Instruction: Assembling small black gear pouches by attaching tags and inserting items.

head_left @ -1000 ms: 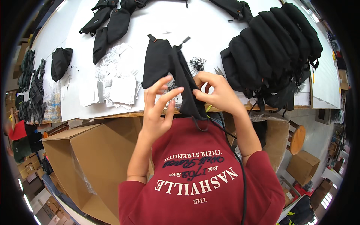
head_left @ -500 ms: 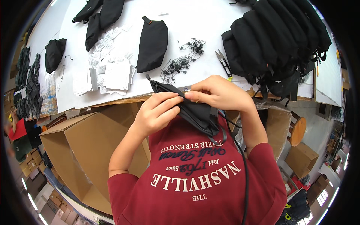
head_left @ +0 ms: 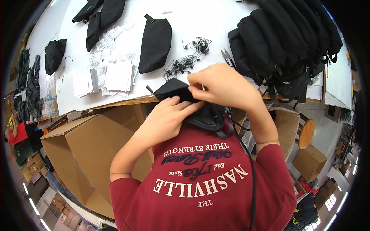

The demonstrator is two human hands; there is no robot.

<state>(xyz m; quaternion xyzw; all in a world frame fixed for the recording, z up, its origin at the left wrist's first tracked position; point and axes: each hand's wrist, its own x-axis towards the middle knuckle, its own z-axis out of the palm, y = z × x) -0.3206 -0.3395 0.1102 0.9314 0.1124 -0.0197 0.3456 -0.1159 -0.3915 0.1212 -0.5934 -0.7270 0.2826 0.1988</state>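
A black fabric pouch (head_left: 171,87) is held in front of my chest, at the near edge of the table. My left hand (head_left: 163,117) grips it from the near side, fingers wrapped over the cloth. My right hand (head_left: 221,86) is closed in a pinch at its upper right edge; a small pale glint shows by the fingertips, too small to name. A dark zip-pull or tab sticks out at the pouch's left end. Just beyond lie a tangle of black hang-tag strings (head_left: 185,65) and another black pouch (head_left: 155,46) with a loop tab.
White paper tags (head_left: 118,77) lie in stacks and loose on the white table (head_left: 216,23). Thread snips (head_left: 227,57) rest beside a big row of black bags (head_left: 277,38). More black pouches (head_left: 111,11) lie far left. Below stand an open cardboard box (head_left: 88,154) and a wooden stool (head_left: 306,134).
My right hand has lifted slightly and curled tighter. My left hand has shifted right over the pouch, whose upper part now folds up toward the table.
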